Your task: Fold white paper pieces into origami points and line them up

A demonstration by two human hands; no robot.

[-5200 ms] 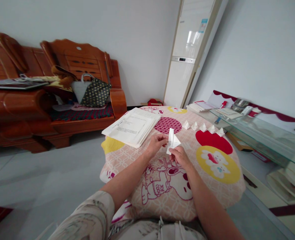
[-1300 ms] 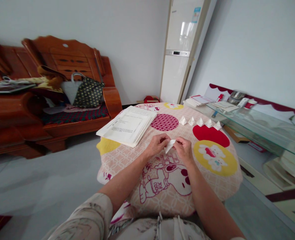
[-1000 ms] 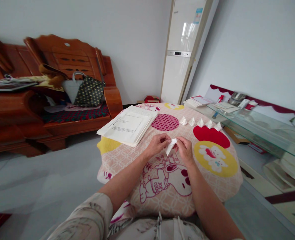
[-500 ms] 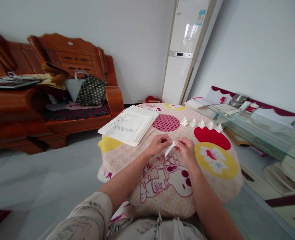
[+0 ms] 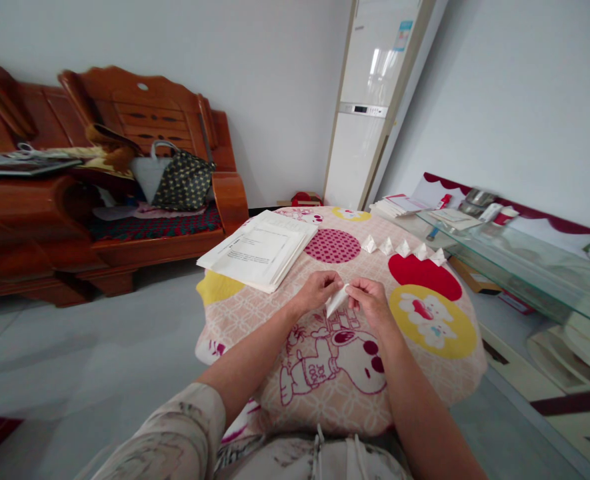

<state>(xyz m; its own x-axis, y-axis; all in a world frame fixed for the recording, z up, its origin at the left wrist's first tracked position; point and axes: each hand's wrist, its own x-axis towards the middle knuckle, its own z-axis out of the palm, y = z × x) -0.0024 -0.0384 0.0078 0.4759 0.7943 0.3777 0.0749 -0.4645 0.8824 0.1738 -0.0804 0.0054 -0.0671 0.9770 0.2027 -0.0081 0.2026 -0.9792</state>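
Between my two hands, above the near middle of the round table, is a small piece of folded white paper (image 5: pixel 337 301) with a pointed lower end. My left hand (image 5: pixel 319 289) pinches it from the left, thumb and fingers closed at its upper edge. From the other side my right hand (image 5: pixel 369 299) grips its upper right part, fingers curled. Farther back on the tablecloth (image 5: pixel 255 327) several folded white paper pieces (image 5: pixel 403 249) stand in a row. A stack of printed paper sheets (image 5: pixel 262 250) lies at the table's left.
Right of the table runs a glass-topped cabinet (image 5: pixel 519 267) bearing papers, a metal bowl (image 5: pixel 479 197) and small items. A carved wooden sofa (image 5: pixel 139 107) with bags on it stands at the left. A tall white air conditioner (image 5: pixel 357 153) fills the corner.
My hands have shifted slightly, with the right one a little lower and turned. The folded paper between them has moved slightly down and left. The row and the stack look unchanged.
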